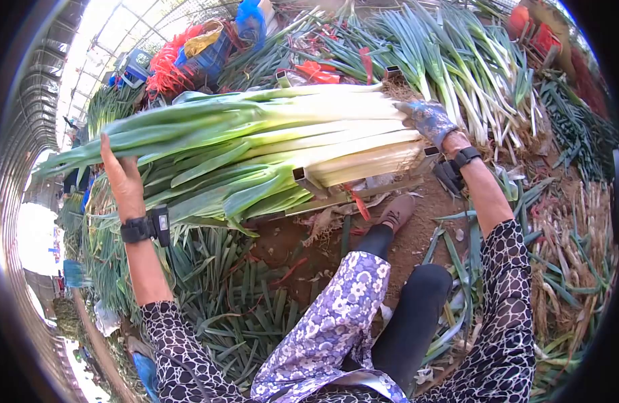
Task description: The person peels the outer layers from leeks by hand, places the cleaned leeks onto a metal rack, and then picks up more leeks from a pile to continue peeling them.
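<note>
Lying across a metal frame (363, 191) of square tubes, a large bundle of leeks (269, 144) fills the middle of the view, white shanks pointing right, green leaves fanning left. Behind it, more leeks (450, 60) are heaped with white stems and roots showing; red ties (316, 70) and a red and blue tangle of bags (195, 50) lie among them. Trimmed leaves (235, 302) cover the ground below the bundle on the left, and a pile of roots and scraps (571, 255) sits on the right. Nothing stands between either hand and the bundle.

Left hand (121, 178): bare, raised upright against the leafy end of the bundle, palm toward the leaves, fingers straight and pressed flat on them; not closed around anything. A black band (145, 228) sits on the wrist.

Right hand (427, 121): in a soiled glove, laid against the root end of the white shanks, fingers spread over the stem ends; pressing, not clasping. A black band (464, 158) sits on this wrist too. Both forearms are extended, sleeves patterned black and white.

The person's legs show below: floral cloth (336, 316) over one knee, dark trousers, a shoe (397, 211) planted on the soil just under the frame.

Ground is bare brown earth (417, 242), littered with leaf bits. Overhead at upper left, curved ribs of a plastic-covered greenhouse (61, 80) let in bright daylight.
</note>
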